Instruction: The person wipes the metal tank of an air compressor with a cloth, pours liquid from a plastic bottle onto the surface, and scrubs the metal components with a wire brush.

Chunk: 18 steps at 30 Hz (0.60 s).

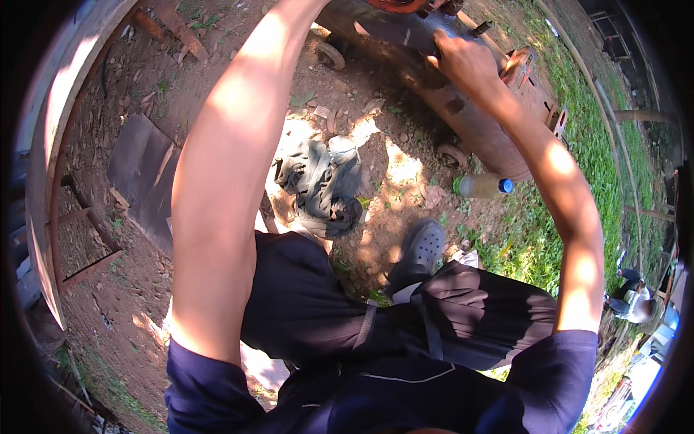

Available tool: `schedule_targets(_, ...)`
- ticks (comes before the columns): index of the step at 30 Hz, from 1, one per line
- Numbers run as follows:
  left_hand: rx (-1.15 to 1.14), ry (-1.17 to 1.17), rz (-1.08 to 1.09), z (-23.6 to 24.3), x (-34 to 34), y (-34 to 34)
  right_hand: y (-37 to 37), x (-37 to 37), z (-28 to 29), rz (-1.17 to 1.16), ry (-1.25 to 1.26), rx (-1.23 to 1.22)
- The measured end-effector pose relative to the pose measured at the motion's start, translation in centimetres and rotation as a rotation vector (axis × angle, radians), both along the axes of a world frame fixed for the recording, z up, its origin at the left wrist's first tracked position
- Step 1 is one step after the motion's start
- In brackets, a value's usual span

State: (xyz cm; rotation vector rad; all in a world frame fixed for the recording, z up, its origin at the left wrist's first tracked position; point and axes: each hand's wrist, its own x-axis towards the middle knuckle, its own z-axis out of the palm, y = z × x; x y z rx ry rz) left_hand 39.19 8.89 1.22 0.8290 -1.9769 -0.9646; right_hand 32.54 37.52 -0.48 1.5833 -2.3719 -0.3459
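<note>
- A rusty wheeled tank (473,130) lay ahead of me on dirt (401,199).
- My right hand (468,65) was at its upper side, fingers bent; whether they gripped anything, I couldn't tell. My left hand was out of view.
- A blue-capped bottle (482,186) was beside the tank; a hard push could have rolled the wheels into it.

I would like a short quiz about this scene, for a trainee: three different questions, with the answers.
1. Which colour is the cap of the bottle?
A) red
B) blue
C) white

2. True or false: the crumpled cloth lies on the ground.

3. Which of the person's hands shows, by the rusty cylinder?

Key:
1. B
2. True
3. The right hand; the left hand is out of view.
</note>
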Motion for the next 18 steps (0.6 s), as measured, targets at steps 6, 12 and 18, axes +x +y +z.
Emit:
schedule_targets(6,0.299,0.050,-0.125,-1.7,1.8,-3.0,2.2,-1.1,1.8,0.074,0.002,0.334)
schedule_targets(12,-0.167,0.142,-0.003,-2.7,2.0,-3.0,-0.7,-3.2,3.7,-0.069,0.103,0.232)
schedule_targets(18,0.048,-0.015,-0.123,-2.2,1.9,-2.7,-1.8,-4.0,5.3,0.005,0.136,0.235)
